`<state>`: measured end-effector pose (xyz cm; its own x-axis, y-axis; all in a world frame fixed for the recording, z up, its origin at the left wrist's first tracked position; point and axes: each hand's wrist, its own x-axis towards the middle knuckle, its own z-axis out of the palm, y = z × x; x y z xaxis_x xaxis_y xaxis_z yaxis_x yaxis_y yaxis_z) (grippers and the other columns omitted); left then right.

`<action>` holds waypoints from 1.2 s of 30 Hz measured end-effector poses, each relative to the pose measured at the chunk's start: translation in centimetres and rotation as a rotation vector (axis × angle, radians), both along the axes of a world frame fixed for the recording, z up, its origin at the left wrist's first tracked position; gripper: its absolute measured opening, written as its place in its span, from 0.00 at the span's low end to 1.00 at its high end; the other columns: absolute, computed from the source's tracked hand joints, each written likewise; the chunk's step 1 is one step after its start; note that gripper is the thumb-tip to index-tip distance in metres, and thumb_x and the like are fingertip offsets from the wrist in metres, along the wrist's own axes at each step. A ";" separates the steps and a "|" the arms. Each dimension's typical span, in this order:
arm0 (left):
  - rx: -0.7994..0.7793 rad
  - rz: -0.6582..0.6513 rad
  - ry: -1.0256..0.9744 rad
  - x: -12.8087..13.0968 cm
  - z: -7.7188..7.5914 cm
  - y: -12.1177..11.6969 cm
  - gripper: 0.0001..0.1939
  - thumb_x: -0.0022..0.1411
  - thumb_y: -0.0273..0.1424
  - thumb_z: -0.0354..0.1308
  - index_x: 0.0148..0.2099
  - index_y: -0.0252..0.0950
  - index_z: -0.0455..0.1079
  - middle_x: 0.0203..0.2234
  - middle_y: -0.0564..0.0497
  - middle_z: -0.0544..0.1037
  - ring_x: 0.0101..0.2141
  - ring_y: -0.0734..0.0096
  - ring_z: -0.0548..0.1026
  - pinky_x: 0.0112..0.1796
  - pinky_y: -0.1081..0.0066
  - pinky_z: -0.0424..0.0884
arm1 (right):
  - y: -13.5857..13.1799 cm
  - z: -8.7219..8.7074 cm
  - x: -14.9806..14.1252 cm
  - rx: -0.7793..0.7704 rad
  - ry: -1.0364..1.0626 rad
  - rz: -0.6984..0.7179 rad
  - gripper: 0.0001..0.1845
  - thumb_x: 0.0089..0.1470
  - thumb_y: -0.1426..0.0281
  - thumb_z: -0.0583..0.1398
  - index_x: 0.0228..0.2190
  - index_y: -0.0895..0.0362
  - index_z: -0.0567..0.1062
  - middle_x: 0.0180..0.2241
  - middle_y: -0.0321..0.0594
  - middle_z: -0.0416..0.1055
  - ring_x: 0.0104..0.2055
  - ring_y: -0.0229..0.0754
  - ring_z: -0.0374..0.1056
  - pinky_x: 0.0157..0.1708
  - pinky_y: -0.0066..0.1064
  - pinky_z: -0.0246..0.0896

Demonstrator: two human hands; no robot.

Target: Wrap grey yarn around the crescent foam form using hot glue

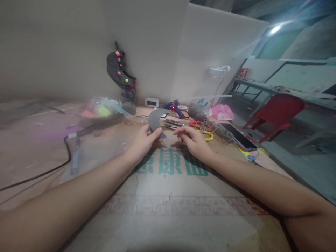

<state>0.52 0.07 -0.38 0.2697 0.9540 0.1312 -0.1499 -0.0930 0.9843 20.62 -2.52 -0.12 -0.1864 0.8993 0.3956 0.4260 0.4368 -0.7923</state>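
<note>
Over the desk, approx. mid-scene, my left hand has its fingers clamped on the grey crescent, near end. Long axis runs near–far, hollow facing my right hand, just right w/ a gap btwn. Right fingers curled; can't tell if they're pinching yarn. Left fingertips part-hidden, pic blurry.

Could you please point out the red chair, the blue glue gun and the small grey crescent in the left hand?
Red chair (280,109): head view, on its backrest.
Blue glue gun (176,107): head view, on its body.
Grey crescent (154,119): head view, on its broad middle, above the left hand (144,141).
</note>
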 end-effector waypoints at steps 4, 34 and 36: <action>-0.009 0.002 -0.010 0.1 0.1 -0.1 0.20 0.52 0.41 0.66 0.41 0.33 0.67 0.26 0.53 0.74 0.24 0.77 0.71 0.27 0.76 0.67 | 0.0 0.1 0.2 -0.013 0.080 0.042 0.06 0.56 0.73 0.50 0.28 0.55 0.66 0.23 0.31 0.59 0.24 0.34 0.56 0.26 0.28 0.52; 0.012 -0.010 0.022 0.0 -0.1 0.1 0.18 0.56 0.40 0.63 0.42 0.32 0.66 0.28 0.53 0.74 0.25 0.77 0.71 0.28 0.76 0.68 | -0.4 0.6 -0.6 -0.006 -0.062 -0.079 0.07 0.53 0.67 0.61 0.29 0.57 0.78 0.28 0.37 0.77 0.31 0.39 0.73 0.34 0.31 0.67; 0.021 -0.018 0.025 0.0 0.0 0.0 0.18 0.56 0.40 0.63 0.42 0.33 0.66 0.29 0.53 0.75 0.25 0.78 0.71 0.28 0.76 0.68 | -0.4 0.6 -0.6 -0.002 -0.064 -0.061 0.08 0.55 0.66 0.60 0.31 0.56 0.77 0.28 0.36 0.76 0.30 0.39 0.72 0.33 0.31 0.67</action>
